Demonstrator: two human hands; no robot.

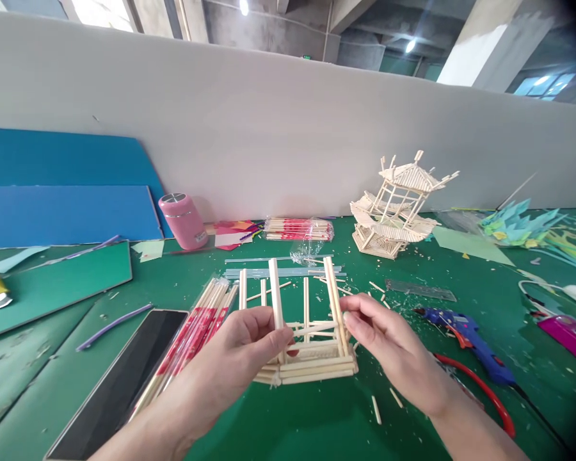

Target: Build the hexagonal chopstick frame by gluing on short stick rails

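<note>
In front of me is a small frame of pale wooden sticks (317,370), with a low layered base and several upright posts. My left hand (242,346) is closed around its near left post (275,294), thumb across the front. At the near right post (335,307), my right hand (388,342) pinches with thumb and fingertips. A short crosswise stick (314,329) runs between these two posts; whether its left end rests against the post or my left fingers I cannot tell. The fingers of my left hand behind the post are partly hidden.
A blue glue gun (470,336) and red-handled tool (480,387) lie right. Left are wrapped stick bundles (192,333) and a dark phone-like slab (120,378). Behind stand a pink flask (183,222) and a stick pavilion (398,208). Stick scraps (376,410) litter the green table (326,429).
</note>
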